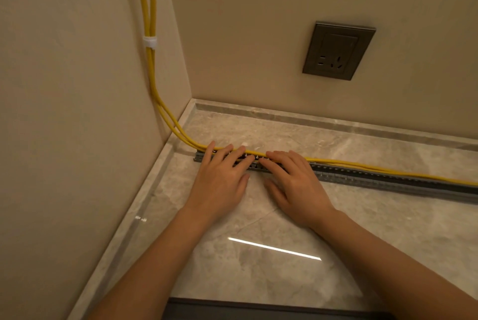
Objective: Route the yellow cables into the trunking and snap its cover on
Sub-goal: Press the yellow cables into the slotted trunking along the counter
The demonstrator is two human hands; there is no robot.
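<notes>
Two yellow cables (150, 69) run down the left wall, held together by a white tie (150, 42), then bend onto the marble floor and run right along the top of the grey slotted trunking (375, 177). My left hand (219, 177) and my right hand (292, 177) lie flat side by side on the trunking's left end, fingers spread, fingertips pressing on the cables. Further right the cables (388, 171) rest on the trunking's far edge, above the channel. A dark grey strip (271, 310) at the bottom edge may be the cover; I cannot tell.
A grey wall socket (338, 52) sits on the far wall. A marble skirting (310, 115) runs along the far wall and the left wall. The corner of the room lies just left of the trunking's end.
</notes>
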